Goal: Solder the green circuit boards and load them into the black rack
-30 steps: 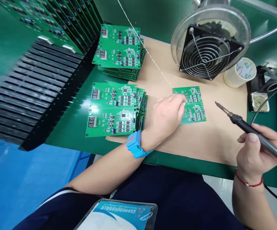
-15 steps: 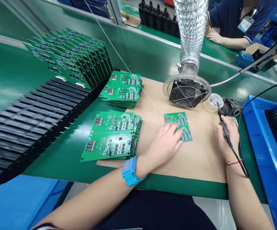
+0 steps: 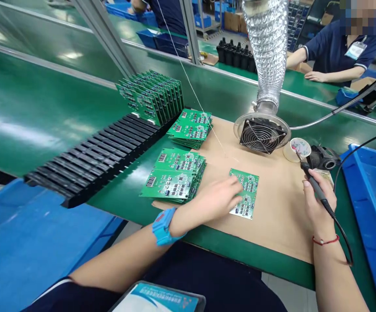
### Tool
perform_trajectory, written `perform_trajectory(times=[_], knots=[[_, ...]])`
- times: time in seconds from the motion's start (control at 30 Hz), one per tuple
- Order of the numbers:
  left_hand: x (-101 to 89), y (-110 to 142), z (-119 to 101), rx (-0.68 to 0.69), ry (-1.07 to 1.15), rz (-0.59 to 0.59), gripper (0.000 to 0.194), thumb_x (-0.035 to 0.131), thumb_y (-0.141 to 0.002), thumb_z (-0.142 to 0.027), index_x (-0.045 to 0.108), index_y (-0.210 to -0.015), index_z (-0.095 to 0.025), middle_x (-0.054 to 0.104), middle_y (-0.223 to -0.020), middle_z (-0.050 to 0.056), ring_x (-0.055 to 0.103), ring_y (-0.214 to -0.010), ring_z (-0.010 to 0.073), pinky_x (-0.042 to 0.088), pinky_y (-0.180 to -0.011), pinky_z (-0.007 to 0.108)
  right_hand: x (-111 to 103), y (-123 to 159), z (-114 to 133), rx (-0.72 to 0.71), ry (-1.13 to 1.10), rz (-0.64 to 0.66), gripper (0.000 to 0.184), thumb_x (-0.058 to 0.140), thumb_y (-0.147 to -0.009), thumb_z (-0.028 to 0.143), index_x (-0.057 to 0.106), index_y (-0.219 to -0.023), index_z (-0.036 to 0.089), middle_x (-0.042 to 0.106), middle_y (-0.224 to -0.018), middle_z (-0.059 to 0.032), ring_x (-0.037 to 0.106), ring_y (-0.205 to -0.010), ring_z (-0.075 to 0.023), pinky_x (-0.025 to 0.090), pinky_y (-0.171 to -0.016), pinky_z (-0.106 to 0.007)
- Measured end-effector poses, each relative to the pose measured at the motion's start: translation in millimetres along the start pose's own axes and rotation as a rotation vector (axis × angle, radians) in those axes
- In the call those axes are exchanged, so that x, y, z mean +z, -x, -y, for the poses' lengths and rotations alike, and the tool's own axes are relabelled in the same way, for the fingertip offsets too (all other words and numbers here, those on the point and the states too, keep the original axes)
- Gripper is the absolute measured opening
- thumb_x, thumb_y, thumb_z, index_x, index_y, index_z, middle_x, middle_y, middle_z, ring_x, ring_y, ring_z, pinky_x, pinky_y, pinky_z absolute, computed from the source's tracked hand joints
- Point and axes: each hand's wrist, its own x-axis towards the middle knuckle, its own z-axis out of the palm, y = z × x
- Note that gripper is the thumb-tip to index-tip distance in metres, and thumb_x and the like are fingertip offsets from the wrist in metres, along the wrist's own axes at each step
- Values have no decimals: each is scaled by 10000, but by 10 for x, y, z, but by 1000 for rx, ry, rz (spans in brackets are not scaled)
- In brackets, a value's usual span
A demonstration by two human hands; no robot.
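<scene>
A green circuit board (image 3: 249, 190) lies on the brown sheet (image 3: 272, 221). My left hand (image 3: 218, 197), with a blue wristband on its wrist, is closed at the board's left edge. Its curled fingers cover part of the board, and the fingertips are partly hidden. In my right hand (image 3: 320, 203) is a soldering iron (image 3: 314, 184), its tip pointing up and left, at the white round tub (image 3: 296, 149). A thin strand of solder wire (image 3: 191, 84) hangs down from above towards the sheet, ending a little above the board.
Stacked circuit boards (image 3: 171, 175) lie left of my left hand, with a second stack (image 3: 191, 128) behind. A black slotted rack (image 3: 100, 151) holds upright boards. A fume fan (image 3: 261, 136) hangs over the sheet. Blue bins (image 3: 366, 216) flank the bench. A co-worker (image 3: 337, 52) sits opposite.
My view has shifted left and up. The circuit board has turned slightly and come nearer to me, with my left hand now at its left edge. My right hand keeps the soldering iron by the tub.
</scene>
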Motion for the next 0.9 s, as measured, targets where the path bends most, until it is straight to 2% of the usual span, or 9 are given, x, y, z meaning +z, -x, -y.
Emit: perform_trajectory(times=[0.1, 0.2, 0.37, 0.5, 0.57, 0.67, 0.77, 0.9], knots=[[-54, -185, 33, -309, 8, -6, 357, 576, -1004, -295, 626, -1285, -80, 630, -1281, 187, 571, -1229, 344, 457, -1073, 478, 3, 1, 27, 24, -29, 14, 338, 611, -952, 383, 711, -1236, 228, 764, -1160, -102, 723, -1060, -240, 594, -955, -421], [-27, -371, 67, -432, 22, -11, 461, 623, -973, -335, 590, -1306, -18, 584, -1343, 252, 512, -1304, 391, 409, -1122, 511, 10, -8, 31, 53, -34, 16, 346, 603, -949, 401, 712, -1228, 228, 760, -1167, -109, 722, -1063, -251, 591, -970, -450], [25, -447, 97, -457, 129, 21, 294, 692, -910, -317, 666, -1109, -101, 649, -1223, 173, 554, -1249, 349, 425, -1107, 458, 31, -12, -35, 128, -93, 5, 379, 598, -935, 449, 705, -1226, 231, 753, -1138, -112, 723, -1024, -257, 593, -964, -495], [15, -356, 44, -434, 267, 16, 208, 739, -855, -300, 656, -939, -129, 666, -1142, 154, 559, -1237, 355, 416, -1111, 470, 53, -6, -113, 249, -209, -37, 450, 598, -927, 531, 694, -1251, 234, 744, -1099, -99, 718, -898, -226, 614, -813, -437], [9, -296, 0, -405, 372, 2, 194, 726, -851, -296, 627, -931, -149, 677, -1079, 120, 602, -1151, 314, 464, -1047, 444, 54, -11, -151, 298, -252, -67, 474, 597, -926, 558, 696, -1252, 228, 741, -1041, -86, 708, -836, -206, 598, -745, -388], [-27, -209, -39, -346, 579, -14, 197, 676, -860, -285, 592, -998, -173, 683, -951, 42, 652, -900, 206, 538, -832, 339, 49, -28, -204, 350, -287, -112, 480, 621, -914, 564, 708, -1242, 225, 725, -1018, -71, 707, -827, -188, 575, -703, -332], [-178, -102, 54, -282, 769, -66, 200, 626, -861, -272, 590, -1035, -181, 663, -848, -4, 628, -768, 145, 524, -714, 270, 52, -41, -237, 379, -319, -143, 503, 648, -892, 574, 714, -1233, 210, 707, -1020, -69, 703, -815, -178, 568, -683, -313], [-581, 142, 481, -298, 873, -237, 247, 596, -834, -344, 643, -1005, -172, 630, -799, -3, 560, -687, 121, 463, -652, 251, 69, -39, -226, 403, -329, -147, 534, 670, -868, 601, 719, -1216, 199, 703, -985, -66, 676, -761, -171, 554, -647, -311]])
